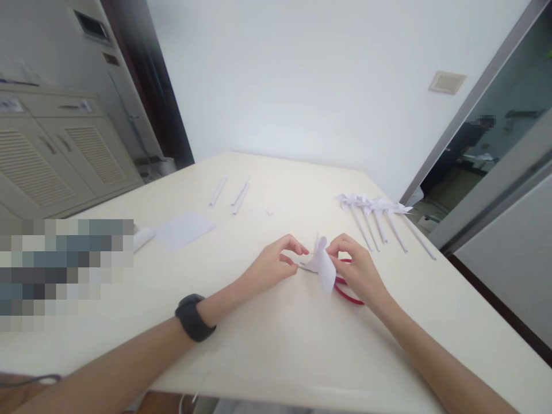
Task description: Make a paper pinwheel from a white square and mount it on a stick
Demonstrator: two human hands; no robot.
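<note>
Above the table, my right hand [356,267] pinches a white paper pinwheel head [326,273] with curled blades from its right side. My left hand [278,259] is just left of the paper, thumb and index finger apart, with no clear grip on it. A thin pale tip seems to stick out of the paper toward my left fingertips, too small to make out. Under and behind the paper lies a pair of scissors with red handles [351,296]; its blades point left and my right hand partly hides it.
Several finished paper pinwheels [375,204] with rolled paper sticks lie in a row at the right. Rolled paper sticks [240,196] and paper sheets [183,230] lie on the left of the white table [267,339]. A small paper scrap [269,213] lies mid-table. A person [461,144] is beyond the doorway.
</note>
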